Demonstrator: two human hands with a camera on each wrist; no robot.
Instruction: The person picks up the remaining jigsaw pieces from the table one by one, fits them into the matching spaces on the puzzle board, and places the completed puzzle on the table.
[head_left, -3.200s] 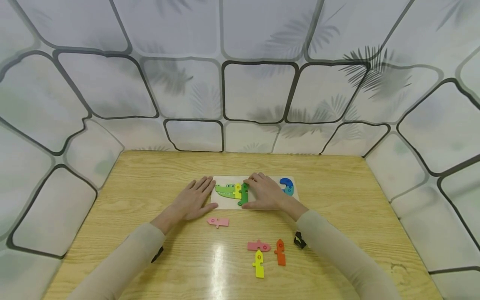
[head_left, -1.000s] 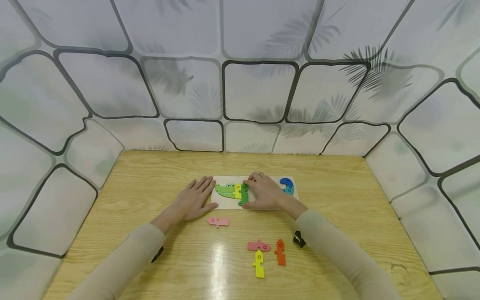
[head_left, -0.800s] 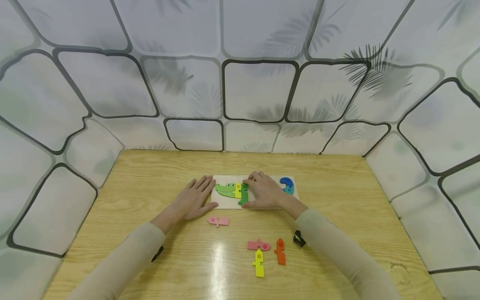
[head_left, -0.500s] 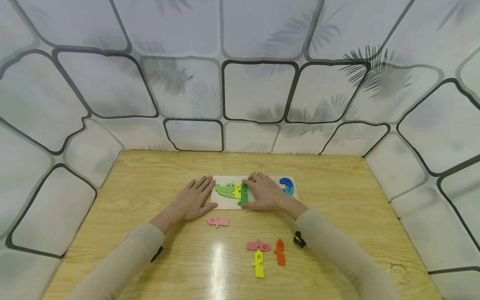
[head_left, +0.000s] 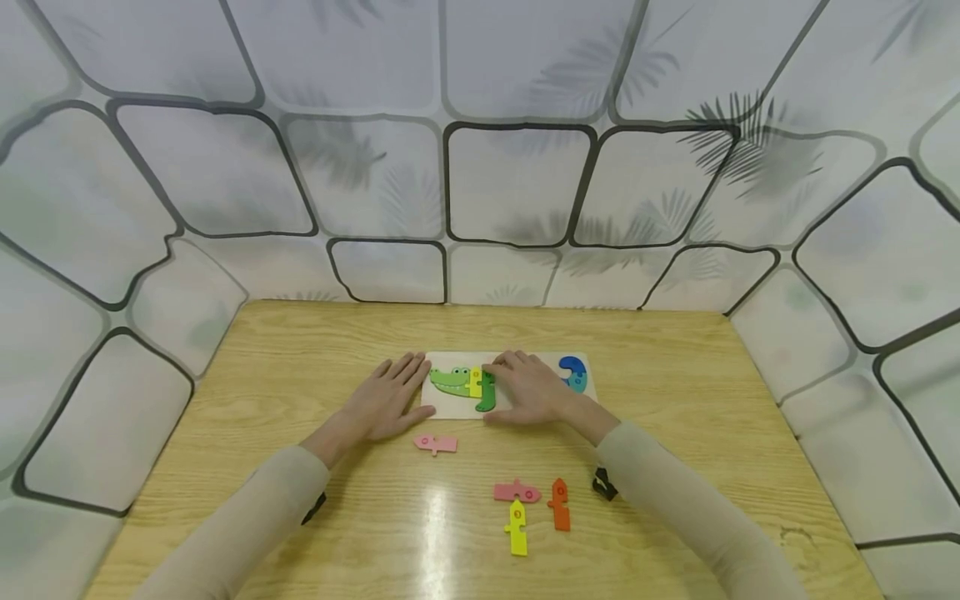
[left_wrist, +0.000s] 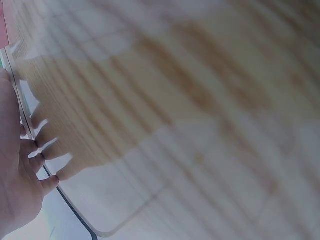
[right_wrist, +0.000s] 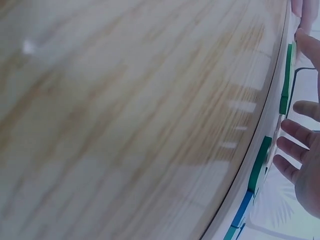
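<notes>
Glossy wood table (head_left: 660,375), stone-patterned walls (head_left: 517,183) (leafy prints (head_left: 726,143)), hands (head_left: 386,400) (head_left: 531,390) relaxed, apart, at crocodile board (head_left: 450,407)

The place looks like a small booth: pale walls (head_left: 517,183), printed with dark-outlined blocks and grey leaves (head_left: 723,142), enclose a wood-grain table (head_left: 660,358) at its back and sides. Home or lab, I cannot tell.

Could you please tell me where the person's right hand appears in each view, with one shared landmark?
Head: the right hand is below and right of centre, over the white board.
Left wrist: not that I can make out.
Right wrist: the hand, along the right edge.
Shared landmark: the wood-grained table, in all three.
</notes>
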